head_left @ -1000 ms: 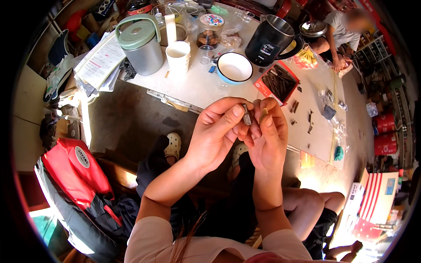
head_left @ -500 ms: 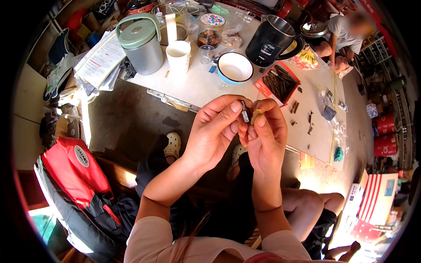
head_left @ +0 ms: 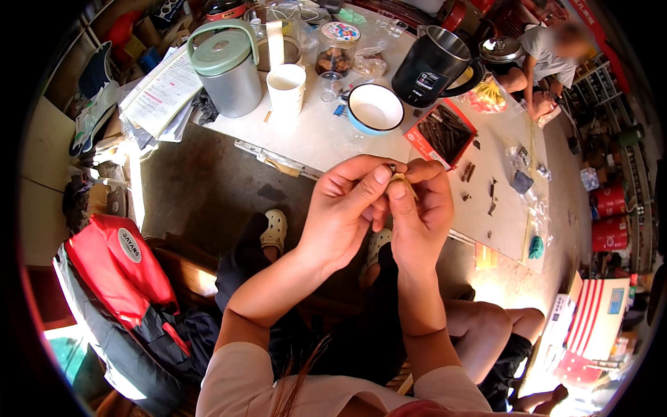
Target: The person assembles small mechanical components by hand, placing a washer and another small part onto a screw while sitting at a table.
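Both hands meet in front of me, just off the near edge of the white table. My left hand pinches a small dark metal bit between thumb and fingers; only its end shows. Against it, my right hand holds a thin tan scrap, folded between thumb and forefinger. Whether the scrap is cloth or paper I cannot tell. Beyond my right hand stands a red open box full of dark, slender metal pieces. Several similar dark pieces lie loose beside it.
A white bowl with a blue outside, a black jug, a paper cup and a grey lidded pail stand on the table. Another person sits at the far right. A red and black bag is at my left.
The dark bit, plainly visible before, is now mostly hidden behind the fingers and the tan scrap. My right thumb and the scrap have shifted left, over the bit.
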A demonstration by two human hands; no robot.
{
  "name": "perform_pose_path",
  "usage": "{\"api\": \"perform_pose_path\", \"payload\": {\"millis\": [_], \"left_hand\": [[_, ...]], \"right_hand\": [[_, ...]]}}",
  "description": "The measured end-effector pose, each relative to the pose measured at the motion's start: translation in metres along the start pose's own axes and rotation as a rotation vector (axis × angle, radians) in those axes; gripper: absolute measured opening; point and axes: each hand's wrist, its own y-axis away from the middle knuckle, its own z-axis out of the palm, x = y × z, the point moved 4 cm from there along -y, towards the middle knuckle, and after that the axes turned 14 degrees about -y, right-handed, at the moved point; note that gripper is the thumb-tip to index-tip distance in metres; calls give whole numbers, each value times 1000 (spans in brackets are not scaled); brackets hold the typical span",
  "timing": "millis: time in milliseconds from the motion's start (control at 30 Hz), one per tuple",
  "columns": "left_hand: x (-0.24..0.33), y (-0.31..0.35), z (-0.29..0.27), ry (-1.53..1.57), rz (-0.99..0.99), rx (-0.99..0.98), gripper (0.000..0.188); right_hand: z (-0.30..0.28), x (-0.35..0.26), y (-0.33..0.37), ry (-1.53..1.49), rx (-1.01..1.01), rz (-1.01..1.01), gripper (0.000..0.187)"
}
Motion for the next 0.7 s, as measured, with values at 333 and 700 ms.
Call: {"api": "perform_pose_path", "payload": {"millis": [333, 700], "left_hand": [[-4, -2, -1, 119, -69, 38, 19], [-12, 1, 0, -32, -74, 65, 20]], "right_hand": [[1, 4, -4, -92, -62, 41, 18], [-3, 4, -6, -81, 12, 19, 19]]}}
